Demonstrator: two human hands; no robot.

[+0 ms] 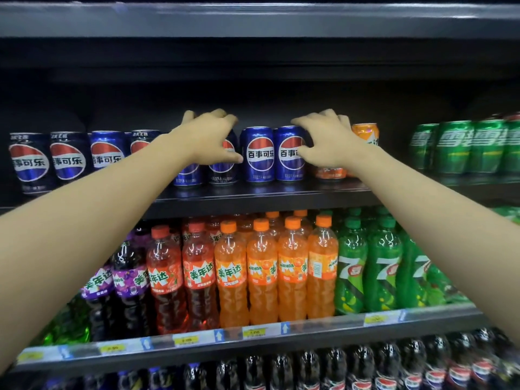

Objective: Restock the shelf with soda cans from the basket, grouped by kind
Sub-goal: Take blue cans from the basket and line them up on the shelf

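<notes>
Across the middle of the frame, the can shelf (261, 194) carries a row of glossy cans: black and blue cola cans (69, 159) with red-white-blue roundels at centre left, two bright blue cola cans (260, 153) at the centre, orange cans (365, 133) just right of them, and green cans (453, 147) at far right. The left hand (208, 139) curls over the top of a dark cola can (223, 171), thumb across its front. The right hand (326, 142) arches over a blue cola can's right side and an orange can (329, 173), fingers bent and slightly spread. Below stand purple, red, orange and green bottles (261, 271).
</notes>
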